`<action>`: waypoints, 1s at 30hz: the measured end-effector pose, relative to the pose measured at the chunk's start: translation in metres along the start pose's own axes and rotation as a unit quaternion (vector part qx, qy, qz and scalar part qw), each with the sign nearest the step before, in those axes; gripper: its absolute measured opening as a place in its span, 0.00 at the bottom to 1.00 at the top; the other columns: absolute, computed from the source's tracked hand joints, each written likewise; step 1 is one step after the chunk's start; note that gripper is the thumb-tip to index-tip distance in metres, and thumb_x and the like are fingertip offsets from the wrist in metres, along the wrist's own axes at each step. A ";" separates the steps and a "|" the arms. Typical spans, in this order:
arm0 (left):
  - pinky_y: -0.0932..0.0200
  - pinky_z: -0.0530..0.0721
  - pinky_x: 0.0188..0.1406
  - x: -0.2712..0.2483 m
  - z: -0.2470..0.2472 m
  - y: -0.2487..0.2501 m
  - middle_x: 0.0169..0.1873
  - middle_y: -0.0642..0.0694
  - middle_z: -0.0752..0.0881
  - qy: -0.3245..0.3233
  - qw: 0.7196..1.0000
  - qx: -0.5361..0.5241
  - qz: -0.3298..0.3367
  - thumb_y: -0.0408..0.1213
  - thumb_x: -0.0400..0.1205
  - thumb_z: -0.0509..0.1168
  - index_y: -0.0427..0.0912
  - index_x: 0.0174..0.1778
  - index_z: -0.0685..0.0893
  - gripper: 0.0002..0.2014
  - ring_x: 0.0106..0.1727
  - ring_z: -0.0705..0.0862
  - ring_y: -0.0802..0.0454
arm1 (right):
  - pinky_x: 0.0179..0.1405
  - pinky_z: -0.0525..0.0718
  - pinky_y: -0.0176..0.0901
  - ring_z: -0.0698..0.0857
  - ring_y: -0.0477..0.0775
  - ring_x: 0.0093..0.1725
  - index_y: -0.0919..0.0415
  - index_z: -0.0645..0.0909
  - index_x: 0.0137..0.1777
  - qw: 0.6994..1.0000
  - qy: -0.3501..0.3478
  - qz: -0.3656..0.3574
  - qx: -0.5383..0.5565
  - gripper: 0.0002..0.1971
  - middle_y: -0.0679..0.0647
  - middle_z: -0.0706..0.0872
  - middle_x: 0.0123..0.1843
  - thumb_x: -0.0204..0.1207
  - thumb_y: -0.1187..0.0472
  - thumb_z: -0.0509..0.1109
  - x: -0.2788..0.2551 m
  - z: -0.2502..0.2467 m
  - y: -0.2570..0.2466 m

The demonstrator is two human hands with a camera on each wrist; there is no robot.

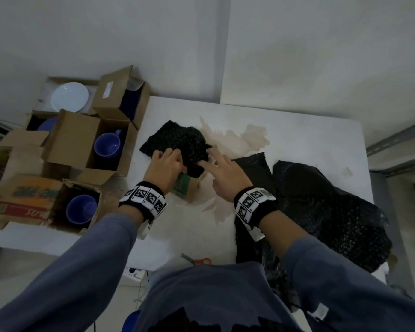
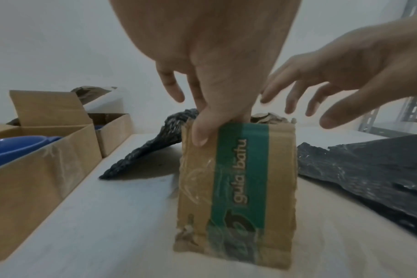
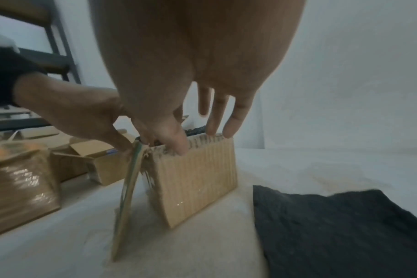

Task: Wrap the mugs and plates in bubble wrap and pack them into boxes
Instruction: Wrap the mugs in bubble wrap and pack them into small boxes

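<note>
Bundle (image 1: 177,144) of black bubble wrap sits half inside the small box (image 2: 238,188), which stands on the table (image 1: 297,130). Left hand (image 1: 164,167) grip pinches the box's top edge, thumb outside. Right hand (image 1: 225,173) grip is spread, fingertips (image 3: 229,129) on the far rim. Judged soft outside, fragile within; hold it by the body, not the loose wrap.

A plain packing or storage room.
Bare white walls (image 1: 297,44), a stained white tabletop (image 1: 297,140), open cardboard boxes (image 1: 86,144) of crockery, black bubble wrap (image 1: 333,212) and grey slotted-steel shelving (image 1: 398,149).
</note>
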State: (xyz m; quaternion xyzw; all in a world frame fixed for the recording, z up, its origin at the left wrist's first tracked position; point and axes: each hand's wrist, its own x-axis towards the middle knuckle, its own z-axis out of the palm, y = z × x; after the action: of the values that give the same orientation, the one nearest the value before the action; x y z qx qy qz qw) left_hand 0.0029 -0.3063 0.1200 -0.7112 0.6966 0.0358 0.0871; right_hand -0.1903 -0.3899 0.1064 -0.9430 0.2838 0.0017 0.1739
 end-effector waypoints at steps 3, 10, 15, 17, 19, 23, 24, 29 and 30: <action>0.47 0.75 0.36 -0.011 0.004 0.004 0.45 0.42 0.79 0.034 0.998 -0.058 -0.019 0.29 0.69 0.75 0.47 0.47 0.91 0.13 0.44 0.79 0.39 | 0.59 0.74 0.55 0.75 0.65 0.68 0.53 0.81 0.69 0.999 -0.040 -0.010 -0.009 0.24 0.59 0.72 0.75 0.74 0.69 0.68 0.005 0.006 0.000; 0.49 0.82 0.31 -0.041 0.022 0.047 0.54 0.41 0.77 -0.011 0.982 -0.180 -0.050 0.41 0.72 0.73 0.43 0.50 0.83 0.13 0.51 0.79 0.40 | 0.48 0.77 0.51 0.81 0.58 0.48 0.51 0.89 0.53 0.995 -0.025 -0.034 0.086 0.08 0.51 0.80 0.48 0.75 0.60 0.74 -0.002 0.011 -0.005; 0.52 0.80 0.24 -0.046 0.024 0.029 0.50 0.43 0.82 0.039 0.986 -0.164 -0.019 0.24 0.66 0.75 0.44 0.38 0.86 0.11 0.47 0.80 0.42 | 0.33 0.81 0.49 0.85 0.58 0.44 0.52 0.86 0.49 0.997 -0.035 -0.013 0.069 0.07 0.50 0.81 0.48 0.71 0.57 0.74 -0.022 0.019 -0.008; 0.53 0.78 0.28 -0.049 0.026 0.025 0.50 0.45 0.82 0.040 0.986 -0.159 -0.007 0.24 0.65 0.75 0.46 0.36 0.86 0.12 0.49 0.82 0.41 | 0.34 0.77 0.46 0.85 0.58 0.44 0.52 0.86 0.49 0.998 -0.031 0.015 0.056 0.07 0.50 0.81 0.48 0.72 0.54 0.75 -0.028 0.018 -0.007; 0.53 0.76 0.34 -0.054 0.024 0.025 0.49 0.47 0.83 0.035 0.987 -0.156 -0.005 0.27 0.64 0.75 0.48 0.35 0.87 0.11 0.49 0.83 0.41 | 0.38 0.78 0.47 0.85 0.58 0.49 0.52 0.86 0.54 0.997 -0.053 0.028 0.054 0.10 0.49 0.81 0.52 0.74 0.52 0.72 -0.033 0.016 -0.009; 0.52 0.81 0.41 -0.053 0.009 0.032 0.46 0.49 0.84 0.053 0.973 -0.224 -0.004 0.34 0.65 0.70 0.45 0.36 0.89 0.07 0.47 0.81 0.45 | 0.39 0.82 0.50 0.85 0.59 0.46 0.54 0.86 0.54 0.992 -0.008 0.085 0.088 0.12 0.50 0.81 0.51 0.75 0.50 0.70 -0.038 0.008 -0.017; 0.54 0.81 0.38 -0.048 0.005 0.037 0.46 0.48 0.84 0.057 0.968 -0.244 -0.007 0.32 0.66 0.70 0.43 0.39 0.89 0.08 0.46 0.82 0.46 | 0.39 0.82 0.50 0.85 0.60 0.45 0.56 0.85 0.53 0.989 0.014 0.114 0.094 0.11 0.51 0.81 0.52 0.76 0.51 0.70 -0.037 0.005 -0.019; 0.49 0.83 0.46 -0.020 -0.006 0.055 0.66 0.40 0.75 -0.045 0.968 -0.236 -0.075 0.32 0.78 0.66 0.39 0.68 0.79 0.20 0.58 0.79 0.41 | 0.49 0.83 0.56 0.84 0.66 0.55 0.60 0.76 0.62 0.978 -0.093 0.170 0.081 0.17 0.57 0.79 0.61 0.77 0.53 0.66 -0.022 -0.004 -0.032; 0.49 0.81 0.48 -0.017 -0.004 0.056 0.69 0.38 0.71 -0.081 0.966 -0.230 -0.087 0.33 0.79 0.65 0.38 0.72 0.75 0.23 0.60 0.79 0.38 | 0.51 0.83 0.56 0.83 0.67 0.58 0.62 0.75 0.65 0.974 -0.115 0.175 0.085 0.19 0.58 0.79 0.63 0.77 0.54 0.66 -0.019 -0.005 -0.035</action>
State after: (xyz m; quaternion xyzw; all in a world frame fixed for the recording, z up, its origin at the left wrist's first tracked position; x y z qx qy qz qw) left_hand -0.0541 -0.2908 0.1223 -0.7645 0.5960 0.2448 -0.0197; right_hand -0.1877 -0.3545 0.1247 -0.8539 0.4218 0.1162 0.2819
